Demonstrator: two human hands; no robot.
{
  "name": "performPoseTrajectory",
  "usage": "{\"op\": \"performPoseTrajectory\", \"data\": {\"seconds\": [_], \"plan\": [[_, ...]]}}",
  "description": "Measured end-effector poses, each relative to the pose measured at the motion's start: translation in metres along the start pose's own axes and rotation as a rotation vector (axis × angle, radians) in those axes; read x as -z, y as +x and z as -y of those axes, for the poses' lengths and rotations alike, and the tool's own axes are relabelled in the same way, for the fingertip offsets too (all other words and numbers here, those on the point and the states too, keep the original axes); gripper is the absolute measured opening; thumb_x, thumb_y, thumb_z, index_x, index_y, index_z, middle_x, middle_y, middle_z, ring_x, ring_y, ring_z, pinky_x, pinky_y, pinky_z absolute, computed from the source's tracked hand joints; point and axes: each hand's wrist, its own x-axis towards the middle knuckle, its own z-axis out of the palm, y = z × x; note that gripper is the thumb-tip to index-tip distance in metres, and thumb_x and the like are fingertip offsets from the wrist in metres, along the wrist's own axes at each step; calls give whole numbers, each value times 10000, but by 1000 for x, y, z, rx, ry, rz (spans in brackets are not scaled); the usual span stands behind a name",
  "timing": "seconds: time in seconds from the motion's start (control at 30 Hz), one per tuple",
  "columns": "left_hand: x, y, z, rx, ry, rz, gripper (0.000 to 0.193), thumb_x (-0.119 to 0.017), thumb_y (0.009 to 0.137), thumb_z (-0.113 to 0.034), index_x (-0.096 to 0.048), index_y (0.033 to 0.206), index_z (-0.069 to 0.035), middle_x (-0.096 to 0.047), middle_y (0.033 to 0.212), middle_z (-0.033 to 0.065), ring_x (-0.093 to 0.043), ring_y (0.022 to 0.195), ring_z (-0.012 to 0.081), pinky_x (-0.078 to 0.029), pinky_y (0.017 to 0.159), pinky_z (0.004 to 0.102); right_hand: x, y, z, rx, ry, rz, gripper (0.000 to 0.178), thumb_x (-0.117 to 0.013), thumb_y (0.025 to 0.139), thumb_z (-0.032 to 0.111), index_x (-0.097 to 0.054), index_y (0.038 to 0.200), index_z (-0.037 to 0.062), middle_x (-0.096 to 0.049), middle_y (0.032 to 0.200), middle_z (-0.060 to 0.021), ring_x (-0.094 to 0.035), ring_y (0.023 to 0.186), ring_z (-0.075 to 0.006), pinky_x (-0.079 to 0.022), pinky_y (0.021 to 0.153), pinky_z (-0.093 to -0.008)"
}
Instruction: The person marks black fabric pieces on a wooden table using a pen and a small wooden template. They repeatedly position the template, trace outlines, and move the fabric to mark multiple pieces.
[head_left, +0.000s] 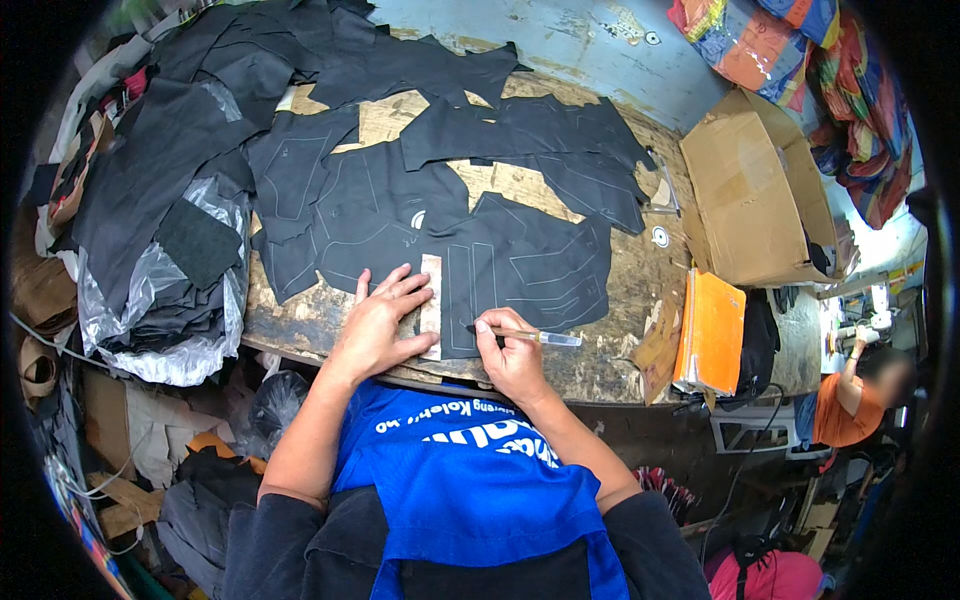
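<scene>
Black leather-like pieces (545, 235) with pale outlines drawn on them lie across the wooden table (310, 325). My left hand (383, 325) rests with fingers spread beside and partly over a narrow, pale, worn strip (432, 270), pressing it flat near the table's front edge. My right hand (513, 362) grips a slim marking pen (558, 339) with a clear barrel. Its tip end points left at the black material, just right of the strip. Long rectangular outlines show above the pen, between the strip and the larger drawn shapes.
At the left, a clear plastic bag (170, 360) holds black pieces. More black sheets (330, 50) are heaped at the back. On the right stand a cardboard box (745, 190) and an orange-covered stack (712, 330). Beyond, a person in orange (850, 410) sits at a machine.
</scene>
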Motion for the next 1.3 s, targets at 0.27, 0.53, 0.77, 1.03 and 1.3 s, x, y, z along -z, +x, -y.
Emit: {"op": "performPoseTrajectory", "data": {"seconds": [0.27, 0.53, 0.77, 1.03, 1.3], "plan": [[-10, 9, -16, 96, -23, -242, 452, -827, 572, -138, -665, 972, -5, -624, 897, 125, -608, 826, 257, -509, 736, 347, -1, -2, 0, -77, 40, -49, 83, -597, 863, 58, -608, 830, -18, -633, 768, -127, -624, 679, -222, -477, 613, -305], [1, 14, -10, 406, -580, -304, 423, -610, 695, 24, -555, 1114, 16, -630, 712, 59, -610, 602, 86, -498, 576, 240, -5, -9, -10, -72, 19, -138, 97, -597, 881, 59, -604, 848, -33, -640, 778, -87, -620, 691, -138, -485, 635, -246], [-19, 6, -17, 351, -483, -212, 416, -734, 712, 15, -561, 1090, 45, -605, 729, 29, -551, 584, 40, -464, 546, 201, -5, -13, -18, -237, 269, -119, 114, -573, 920, 79, -585, 909, -34, -631, 794, -46, -594, 710, -77, -482, 652, -203], [-15, 4, -14, 262, -449, -252, 465, -791, 652, -56, -641, 1090, -6, -665, 844, 84, -561, 598, 75, -475, 577, 237, -3, -11, -14, -213, 257, -124, 125, -573, 924, 91, -581, 904, -32, -625, 789, -43, -587, 708, -73, -478, 656, -203], [0, 5, -6, 49, 193, -90, 537, -729, 690, -457, -662, 1132, -160, -487, 1372, 3, -362, 1299, 285, -154, 1001, 700, -3, -11, -14, -225, 263, -101, 130, -576, 924, 100, -578, 919, -30, -622, 784, -38, -586, 712, -73, -474, 661, -201]]}}
